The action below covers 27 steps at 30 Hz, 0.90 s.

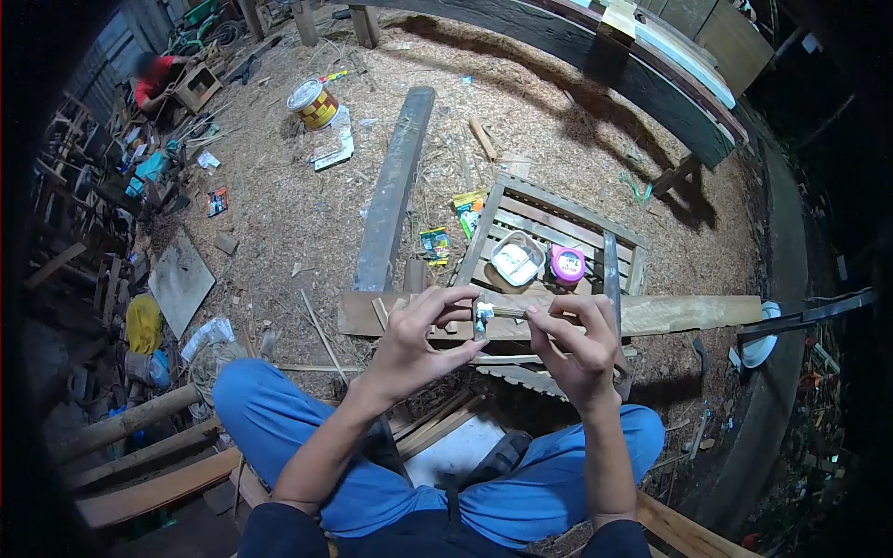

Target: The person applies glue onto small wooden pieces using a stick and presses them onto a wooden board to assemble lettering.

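My left hand (423,337) pinches a small dark piece (480,325) between thumb and fingers, and white paste is smeared on its side. My right hand (577,346) is closed on a thin brownish stick (510,312), whose far end meets the white paste. Whether it is one stick or a few together, I cannot tell. Just beyond my hands, a square plastic tub (517,259) with white contents rests on a slatted wooden frame (558,219). Beside the tub lies a pink tape measure (566,265).
A wooden plank (688,314) crosses in front of my knees. Beyond it lie a long dark beam (395,186), snack packets (434,245) and a yellow-and-red can (313,104). A heavy bench (558,37) stands at the back. Another person (156,82) crouches at far left.
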### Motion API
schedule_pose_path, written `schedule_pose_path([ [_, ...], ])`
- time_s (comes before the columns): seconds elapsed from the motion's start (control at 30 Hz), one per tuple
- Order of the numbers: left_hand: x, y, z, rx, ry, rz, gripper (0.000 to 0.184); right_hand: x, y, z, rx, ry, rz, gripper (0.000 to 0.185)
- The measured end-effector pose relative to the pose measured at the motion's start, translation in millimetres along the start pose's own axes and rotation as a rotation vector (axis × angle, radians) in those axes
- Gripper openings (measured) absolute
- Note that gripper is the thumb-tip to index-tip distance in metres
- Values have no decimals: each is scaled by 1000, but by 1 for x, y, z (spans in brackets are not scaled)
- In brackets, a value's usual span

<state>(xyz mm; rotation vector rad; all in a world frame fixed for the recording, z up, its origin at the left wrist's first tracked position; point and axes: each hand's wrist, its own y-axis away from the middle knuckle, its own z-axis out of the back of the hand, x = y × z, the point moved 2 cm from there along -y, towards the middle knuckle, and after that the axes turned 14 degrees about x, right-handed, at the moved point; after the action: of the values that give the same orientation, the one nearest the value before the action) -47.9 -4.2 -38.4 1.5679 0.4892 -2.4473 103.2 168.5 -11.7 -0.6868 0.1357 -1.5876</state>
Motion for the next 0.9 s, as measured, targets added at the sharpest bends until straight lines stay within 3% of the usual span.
schedule_pose_path([
  [0.33,2,2,-2,-15,-210,-6,59,14,8,2,21,232,65,37],
  [0.63,-5,3,0,-77,36,84,65,15,14,-8,-55,215,126,30],
  [0.9,-1,5,0,3,239,122,64,17,18,-3,-74,245,134,31],
])
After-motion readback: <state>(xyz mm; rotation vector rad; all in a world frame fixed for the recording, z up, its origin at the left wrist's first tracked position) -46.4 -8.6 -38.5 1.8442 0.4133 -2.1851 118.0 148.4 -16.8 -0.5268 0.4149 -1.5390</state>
